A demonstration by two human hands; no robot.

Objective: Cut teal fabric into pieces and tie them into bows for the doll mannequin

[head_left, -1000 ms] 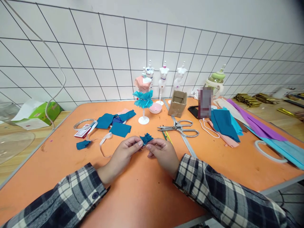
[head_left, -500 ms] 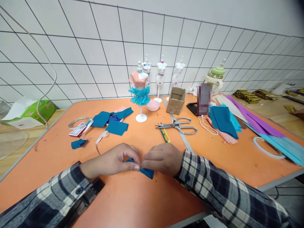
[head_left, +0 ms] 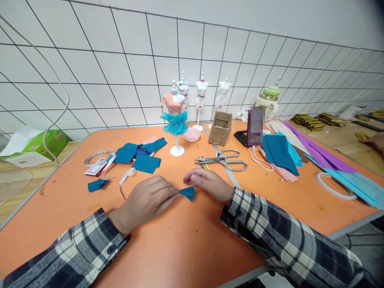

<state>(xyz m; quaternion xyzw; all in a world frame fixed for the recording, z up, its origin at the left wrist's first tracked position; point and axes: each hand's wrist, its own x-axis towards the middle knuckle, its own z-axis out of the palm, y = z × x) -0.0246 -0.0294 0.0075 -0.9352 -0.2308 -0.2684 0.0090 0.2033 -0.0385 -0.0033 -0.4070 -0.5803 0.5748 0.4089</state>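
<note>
My left hand (head_left: 147, 202) pinches one end of a small gathered piece of teal crepe paper (head_left: 187, 193) just above the orange table (head_left: 186, 248). My right hand (head_left: 208, 184) hovers right behind that piece with its fingers curled in; I cannot make out anything held in them. Both sleeves are plaid. A small mannequin (head_left: 175, 120) wearing a pink top and teal ruffled skirt stands behind my hands.
Scissors (head_left: 223, 160) and a small snipper lie beyond my right hand. Teal paper scraps (head_left: 141, 157), tape rings and a red card lie to the left. Three bare mannequins, a pink bowl (head_left: 192, 135), a cardboard box (head_left: 220, 128), a phone and paper sheets (head_left: 315, 154) stand behind and right.
The hands lifted the teal piece, then pressed together over it; now my right hand has come off it and moved back, while my left hand keeps the pinch.
</note>
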